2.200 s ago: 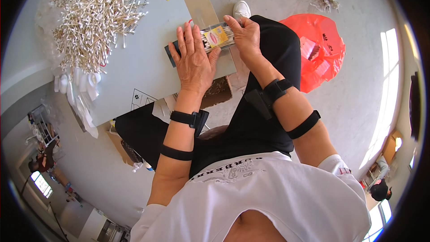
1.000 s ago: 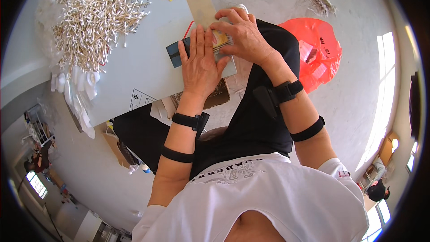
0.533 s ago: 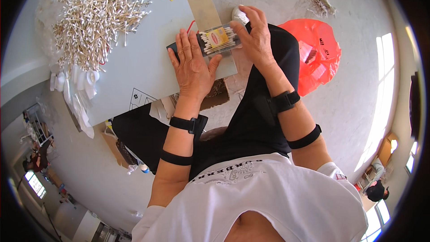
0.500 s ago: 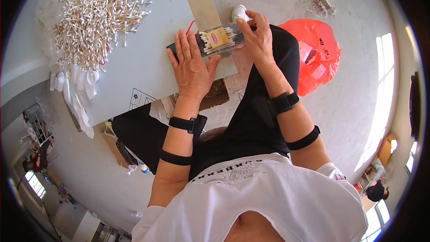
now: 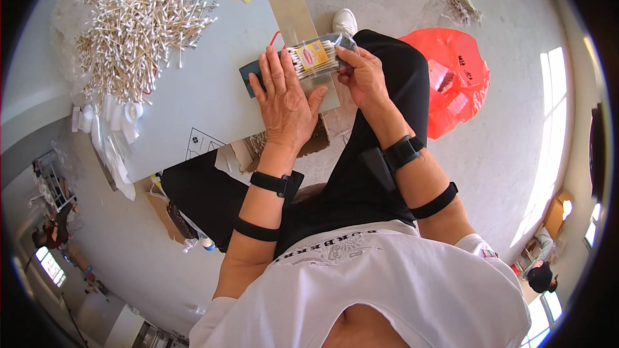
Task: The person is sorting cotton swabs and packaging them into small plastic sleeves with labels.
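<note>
As one hand pinches, the other lies flat

While the right hand (image 5: 365, 76) pinches its right end between thumb and fingers, the clear plastic packet of yellow-labelled cotton swabs (image 5: 314, 55) meets the index finger of the left hand (image 5: 287, 100) — flat, fingers straight, over a dark rectangular piece (image 5: 248, 76) on the pale grey table (image 5: 206, 90). Beyond lies a heap of loose white-tipped swabs (image 5: 135, 32); on the floor — a red plastic bag (image 5: 469, 64).

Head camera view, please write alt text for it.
A person's right hand pinches one end of a clear packet of cotton swabs with a yellow label, while the left hand lies flat at its other end. Loose swabs lie heaped on the table at left; a red bag is at right.
</note>
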Action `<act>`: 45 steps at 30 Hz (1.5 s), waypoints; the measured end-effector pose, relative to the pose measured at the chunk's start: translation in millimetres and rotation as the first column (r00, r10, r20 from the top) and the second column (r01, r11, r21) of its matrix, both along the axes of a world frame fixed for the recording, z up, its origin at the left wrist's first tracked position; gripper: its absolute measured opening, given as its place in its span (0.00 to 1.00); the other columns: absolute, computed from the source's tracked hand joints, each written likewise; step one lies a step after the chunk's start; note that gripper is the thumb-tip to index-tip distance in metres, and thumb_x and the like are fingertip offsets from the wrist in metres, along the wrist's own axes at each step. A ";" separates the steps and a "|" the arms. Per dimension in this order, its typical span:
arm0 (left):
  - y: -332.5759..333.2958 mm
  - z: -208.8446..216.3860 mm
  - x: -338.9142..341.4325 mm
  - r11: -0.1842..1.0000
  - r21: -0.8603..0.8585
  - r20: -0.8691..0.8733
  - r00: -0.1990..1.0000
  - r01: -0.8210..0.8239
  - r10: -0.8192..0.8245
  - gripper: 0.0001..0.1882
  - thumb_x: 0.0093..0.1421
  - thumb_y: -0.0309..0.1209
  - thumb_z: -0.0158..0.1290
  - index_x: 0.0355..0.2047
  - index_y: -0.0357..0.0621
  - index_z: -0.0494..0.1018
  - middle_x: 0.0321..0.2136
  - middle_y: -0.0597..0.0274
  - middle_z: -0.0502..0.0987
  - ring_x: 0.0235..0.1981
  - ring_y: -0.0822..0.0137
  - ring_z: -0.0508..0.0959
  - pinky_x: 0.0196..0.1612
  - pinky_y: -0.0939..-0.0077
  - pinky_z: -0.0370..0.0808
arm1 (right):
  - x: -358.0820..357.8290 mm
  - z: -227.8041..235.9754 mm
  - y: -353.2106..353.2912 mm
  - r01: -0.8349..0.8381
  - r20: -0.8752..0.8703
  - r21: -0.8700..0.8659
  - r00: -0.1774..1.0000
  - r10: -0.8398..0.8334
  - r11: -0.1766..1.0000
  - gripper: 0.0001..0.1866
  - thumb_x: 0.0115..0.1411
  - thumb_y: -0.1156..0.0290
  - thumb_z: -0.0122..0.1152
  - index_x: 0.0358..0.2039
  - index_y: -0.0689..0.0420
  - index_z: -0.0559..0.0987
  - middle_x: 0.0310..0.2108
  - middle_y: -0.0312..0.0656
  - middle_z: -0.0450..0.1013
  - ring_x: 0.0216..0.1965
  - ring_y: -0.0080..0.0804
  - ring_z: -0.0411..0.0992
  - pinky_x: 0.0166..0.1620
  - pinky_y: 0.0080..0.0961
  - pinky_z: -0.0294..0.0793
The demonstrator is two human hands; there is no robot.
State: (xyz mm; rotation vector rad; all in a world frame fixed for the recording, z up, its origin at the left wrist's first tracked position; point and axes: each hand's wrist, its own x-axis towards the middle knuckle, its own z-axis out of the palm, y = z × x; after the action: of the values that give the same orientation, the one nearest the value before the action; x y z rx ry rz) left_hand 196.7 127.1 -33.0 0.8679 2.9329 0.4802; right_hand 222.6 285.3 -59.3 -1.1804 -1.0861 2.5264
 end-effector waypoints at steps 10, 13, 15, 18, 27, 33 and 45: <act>11.1 1.3 -11.9 0.975 0.003 0.008 0.975 0.221 -0.221 0.43 0.59 0.50 0.53 0.69 0.47 0.50 0.70 0.56 0.48 0.71 0.56 0.48 0.69 0.47 0.43 | -10.3 -3.3 0.7 -0.025 0.038 0.082 0.999 0.021 0.996 0.06 0.52 0.70 0.70 0.25 0.55 0.80 0.19 0.28 0.71 0.18 0.14 0.63 0.22 0.15 0.59; 10.1 1.5 -12.1 0.974 0.009 0.015 0.974 0.224 -0.225 0.43 0.59 0.50 0.53 0.69 0.48 0.49 0.70 0.56 0.48 0.71 0.56 0.48 0.69 0.47 0.42 | -13.9 -1.7 -1.2 -0.053 0.054 0.128 0.997 0.046 0.990 0.05 0.51 0.72 0.70 0.26 0.57 0.80 0.20 0.29 0.72 0.19 0.15 0.64 0.22 0.16 0.60; 10.7 0.8 -11.9 0.975 0.020 0.020 0.975 0.219 -0.220 0.43 0.60 0.50 0.52 0.69 0.48 0.49 0.70 0.56 0.48 0.71 0.56 0.48 0.69 0.47 0.42 | -15.6 -1.6 -4.1 -0.076 0.065 0.178 0.996 0.066 0.981 0.05 0.51 0.73 0.69 0.26 0.58 0.81 0.21 0.30 0.73 0.19 0.15 0.65 0.22 0.17 0.61; 11.5 -0.8 -11.1 0.976 0.027 0.013 0.977 0.214 -0.215 0.43 0.60 0.50 0.52 0.69 0.47 0.49 0.70 0.56 0.48 0.71 0.56 0.48 0.69 0.47 0.42 | -17.3 -3.8 -9.4 0.005 -0.016 0.195 1.000 -0.002 0.981 0.05 0.50 0.74 0.69 0.27 0.58 0.81 0.22 0.30 0.74 0.20 0.15 0.66 0.23 0.17 0.61; 10.1 0.1 -13.0 0.974 0.039 0.008 0.975 0.223 -0.223 0.45 0.56 0.48 0.57 0.68 0.47 0.51 0.69 0.57 0.50 0.71 0.59 0.49 0.69 0.48 0.42 | -20.6 -4.1 -7.1 0.018 -0.086 0.173 0.996 -0.003 0.985 0.04 0.53 0.76 0.66 0.28 0.62 0.81 0.25 0.34 0.77 0.25 0.19 0.71 0.30 0.19 0.70; 10.6 0.3 -13.1 0.975 0.041 0.005 0.976 0.219 -0.219 0.44 0.56 0.47 0.58 0.68 0.47 0.51 0.69 0.57 0.50 0.70 0.59 0.49 0.69 0.48 0.43 | -19.9 -8.8 -6.6 0.020 -0.119 0.176 0.993 0.002 0.984 0.07 0.56 0.71 0.67 0.27 0.61 0.80 0.25 0.34 0.76 0.24 0.19 0.71 0.30 0.20 0.70; 11.2 -0.1 -13.3 0.973 0.029 -0.011 0.973 0.230 -0.230 0.42 0.58 0.49 0.55 0.67 0.46 0.52 0.69 0.55 0.50 0.70 0.58 0.50 0.69 0.49 0.44 | -22.4 -16.3 -8.7 0.033 -0.096 0.275 0.995 -0.007 0.961 0.10 0.61 0.66 0.63 0.29 0.59 0.78 0.26 0.32 0.74 0.26 0.18 0.70 0.29 0.18 0.69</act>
State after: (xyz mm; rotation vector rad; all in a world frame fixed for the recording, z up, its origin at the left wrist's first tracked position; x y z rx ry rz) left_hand 183.4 138.4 -33.2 1.1971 2.7881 0.5059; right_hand 200.2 276.6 -75.6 -0.9821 -1.3406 2.2934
